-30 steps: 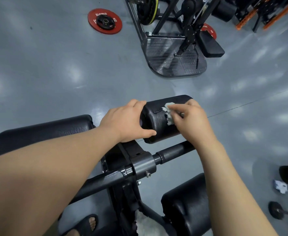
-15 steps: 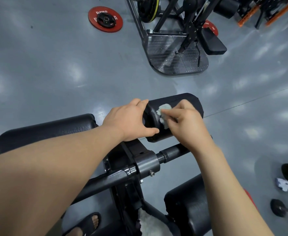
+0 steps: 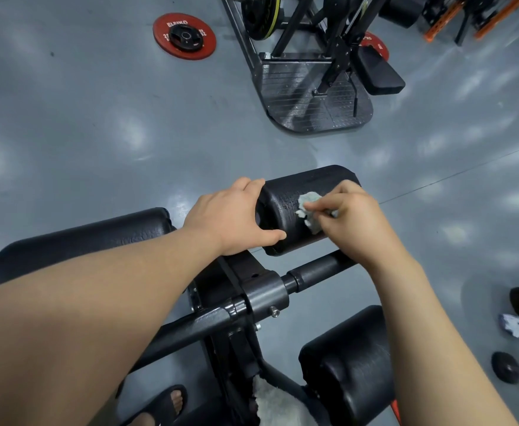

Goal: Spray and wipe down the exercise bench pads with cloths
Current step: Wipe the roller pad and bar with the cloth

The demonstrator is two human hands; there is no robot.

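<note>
Left hand (image 3: pixel 230 216) grips the roller pad's (image 3: pixel 310 192) end, right hand (image 3: pixel 353 219) pinches the cloth (image 3: pixel 309 207) mid-pad. Other pads look undone

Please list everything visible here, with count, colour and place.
far pad: one, black, centre
other pads: two, black, left and lower right
small cloth: one, pale, on the far pad
towel: one, white, bottom centre
bar: one, black, between pads
plates: two, red, floor, top
machine: one, black, top centre
wad: one, white, floor, right
dumbbell: one, black, lower right
sandal: one, black, bottom, on a foot
left hand: grips the far pad's end
right hand: pinches the small cloth
</note>
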